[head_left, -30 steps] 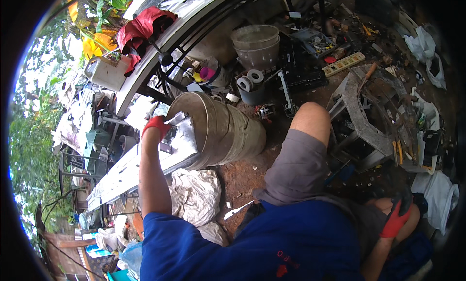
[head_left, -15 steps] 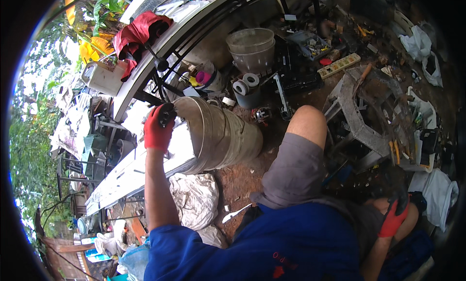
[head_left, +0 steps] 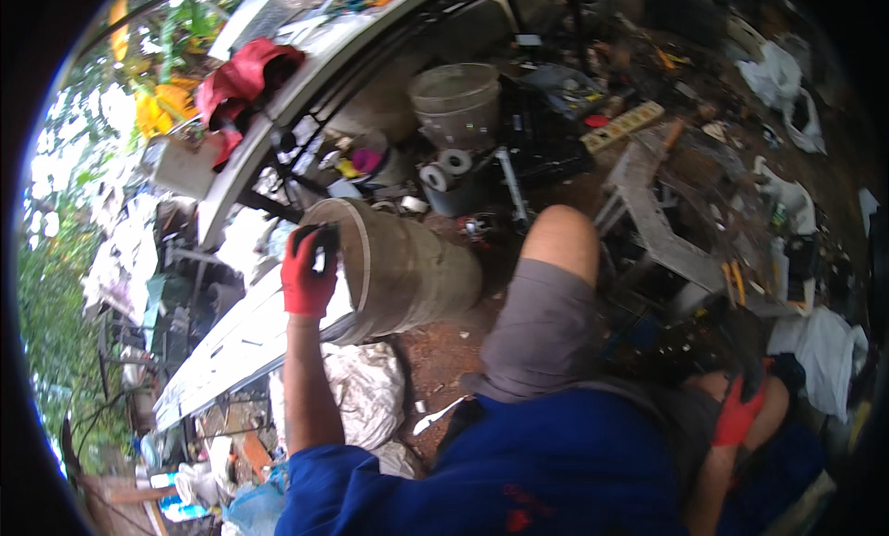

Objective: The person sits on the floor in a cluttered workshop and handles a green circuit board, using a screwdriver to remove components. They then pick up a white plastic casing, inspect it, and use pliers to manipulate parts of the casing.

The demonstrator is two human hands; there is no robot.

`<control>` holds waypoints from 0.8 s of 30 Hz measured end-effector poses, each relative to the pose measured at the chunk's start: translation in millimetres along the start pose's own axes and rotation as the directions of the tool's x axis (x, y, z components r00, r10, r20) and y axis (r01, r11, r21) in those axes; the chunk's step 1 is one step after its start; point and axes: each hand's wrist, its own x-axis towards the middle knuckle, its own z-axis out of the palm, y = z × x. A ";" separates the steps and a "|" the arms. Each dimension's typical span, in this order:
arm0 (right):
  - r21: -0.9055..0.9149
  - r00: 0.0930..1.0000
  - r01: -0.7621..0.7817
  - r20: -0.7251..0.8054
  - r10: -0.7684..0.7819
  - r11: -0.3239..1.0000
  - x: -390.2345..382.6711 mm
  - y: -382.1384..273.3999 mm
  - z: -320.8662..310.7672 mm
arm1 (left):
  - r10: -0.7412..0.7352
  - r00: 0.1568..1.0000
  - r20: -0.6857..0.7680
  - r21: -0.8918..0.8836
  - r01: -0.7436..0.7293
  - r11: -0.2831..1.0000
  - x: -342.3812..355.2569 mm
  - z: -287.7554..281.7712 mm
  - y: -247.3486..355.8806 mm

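My left hand (head_left: 310, 267), in a red-and-black glove, is raised beside a large pale plastic drum (head_left: 398, 272), above a long white metal panel (head_left: 231, 351). Its fingers are curled; what they hold is too blurred to make out. My right hand (head_left: 741, 402), gloved the same way, rests on my right knee with thumb and fingers apart. My bent left knee (head_left: 560, 249) is between the drum and a grey angular metal frame (head_left: 648, 202). A crumpled pale sack (head_left: 361, 392) lies below the drum.
A white-edged bench (head_left: 315, 63) crosses the upper left, with a red cloth (head_left: 245, 82) on it. Stacked buckets (head_left: 454, 105), tape rolls (head_left: 444, 170) and scattered scrap lie underneath. A white plastic bag (head_left: 824, 365) is at the right; foliage (head_left: 56, 286) fills the far left.
My left hand has turned upright and shifted slightly right and down from the silvery piece it was on. The view has shifted and blurred. My right hand stays on the knee.
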 end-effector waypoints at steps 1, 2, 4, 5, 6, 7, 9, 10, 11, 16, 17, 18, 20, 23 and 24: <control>-0.051 1.000 0.015 -0.012 -0.016 0.999 1.0 2.6 -2.5 | -0.087 0.993 0.078 -0.025 0.090 0.996 -0.6 -0.5 -5.4; -0.124 0.999 0.018 -0.030 -0.022 0.992 1.0 6.4 -13.1 | -0.219 0.956 0.197 -0.044 0.232 0.972 -0.9 4.8 -7.5; 0.061 0.957 -0.281 0.096 0.275 0.958 0.3 13.4 -22.3 | -0.110 0.943 0.316 -0.064 0.137 0.988 -0.1 9.7 -8.6; 0.118 0.969 -0.230 0.120 0.216 0.966 -0.5 15.2 -26.3 | -0.110 0.924 0.365 0.001 0.118 0.993 0.7 9.7 -6.3; 0.114 0.989 -0.106 0.112 0.093 0.988 0.4 16.6 -26.2 | -0.083 0.916 0.392 0.042 0.072 0.997 2.2 9.6 -1.9; 0.164 0.993 -0.099 0.086 0.085 0.982 0.7 15.7 -28.6 | -0.060 0.935 0.350 0.046 0.046 0.998 3.6 9.3 5.3; 0.219 0.988 -0.132 0.111 0.109 0.967 6.7 11.5 -29.2 | -0.073 0.954 0.289 0.046 0.062 0.997 16.1 10.2 22.4; 0.227 0.981 -0.161 0.143 0.130 0.961 12.1 8.4 -31.4 | -0.156 0.945 0.287 0.046 0.149 0.988 24.6 10.1 33.3; 0.237 0.973 -0.190 0.176 0.151 0.953 20.7 5.9 -33.6 | -0.133 0.964 0.232 -0.044 0.147 0.988 33.0 13.3 47.1; 0.114 0.862 -0.265 0.474 0.182 0.958 92.4 7.3 -42.8 | 0.190 0.960 0.204 -0.257 -0.135 0.957 68.0 57.3 153.1; 0.047 0.865 -0.223 0.470 0.176 0.974 106.3 9.6 -40.3 | 0.175 0.924 0.341 -0.430 -0.012 0.903 71.7 72.1 179.1; 0.011 0.873 -0.155 0.469 0.131 0.988 119.1 13.4 -35.9 | 0.180 0.852 0.493 -0.430 0.058 0.901 74.4 90.3 206.2; -0.072 0.843 -0.101 0.523 0.124 0.992 140.7 25.0 -20.2 | 0.493 0.674 0.550 -0.483 -0.224 0.846 75.3 132.4 260.6; -0.237 0.747 -0.133 0.614 0.255 0.962 144.8 42.3 13.1 | 0.559 0.232 0.796 -0.528 -0.188 0.829 45.2 212.3 348.4; -0.319 0.723 -0.153 0.609 0.326 0.935 137.1 44.8 23.4 | 0.566 0.033 0.824 -0.548 -0.211 0.810 30.9 243.1 375.0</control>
